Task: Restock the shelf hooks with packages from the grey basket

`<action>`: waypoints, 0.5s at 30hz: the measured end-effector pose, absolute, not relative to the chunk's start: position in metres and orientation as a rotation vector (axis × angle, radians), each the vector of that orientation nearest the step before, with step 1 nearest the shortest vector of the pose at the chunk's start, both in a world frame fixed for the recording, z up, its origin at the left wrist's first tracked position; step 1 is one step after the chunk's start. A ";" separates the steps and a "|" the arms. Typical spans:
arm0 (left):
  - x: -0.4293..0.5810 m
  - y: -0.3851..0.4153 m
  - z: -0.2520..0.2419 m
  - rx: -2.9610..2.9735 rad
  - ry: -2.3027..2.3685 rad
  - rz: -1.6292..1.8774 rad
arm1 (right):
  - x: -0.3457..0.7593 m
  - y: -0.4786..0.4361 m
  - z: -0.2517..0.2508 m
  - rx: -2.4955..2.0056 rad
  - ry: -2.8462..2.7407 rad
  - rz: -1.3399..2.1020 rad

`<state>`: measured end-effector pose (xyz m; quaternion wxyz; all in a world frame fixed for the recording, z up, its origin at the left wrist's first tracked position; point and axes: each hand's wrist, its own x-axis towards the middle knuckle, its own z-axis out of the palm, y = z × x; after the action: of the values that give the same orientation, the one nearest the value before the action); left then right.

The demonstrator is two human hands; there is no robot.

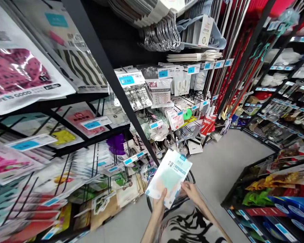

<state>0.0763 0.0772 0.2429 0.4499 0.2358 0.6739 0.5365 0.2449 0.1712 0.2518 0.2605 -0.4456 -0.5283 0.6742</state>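
A pale green and white pack of disposable latex gloves (169, 172) is tilted in front of me, its printed face up. My left hand (159, 204) grips its lower edge, thumb on the front and the other fingers hidden behind. At the lower right edge, my right hand (191, 191) is closed with its fingertips against the pack. Directly beneath the pack shows the dark round rim of a basket or cart (192, 175), mostly covered.
Racks of hanging packs with blue price tags (92, 124) line the left. Metal hangers (164, 35) and clothes clips (159, 92) hang ahead. Grey floor (218, 158) runs between these and a low shelf of bagged goods (281, 179) on the right.
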 end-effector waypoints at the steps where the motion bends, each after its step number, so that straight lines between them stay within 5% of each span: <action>1: 0.081 0.077 0.251 0.622 1.667 1.303 | 0.249 0.170 0.258 -1.170 -1.339 1.861; 8: 0.096 0.062 0.258 0.854 1.468 1.103 | 0.248 0.163 0.292 -1.047 -0.911 1.582; 15: 0.041 0.046 0.237 0.471 0.596 1.105 | 0.287 0.183 0.309 -1.015 -1.076 1.742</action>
<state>0.0407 0.0455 0.2373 0.7837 0.2182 0.2760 0.5120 0.2873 0.1826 0.3089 0.4152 -0.4042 -0.4282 0.6934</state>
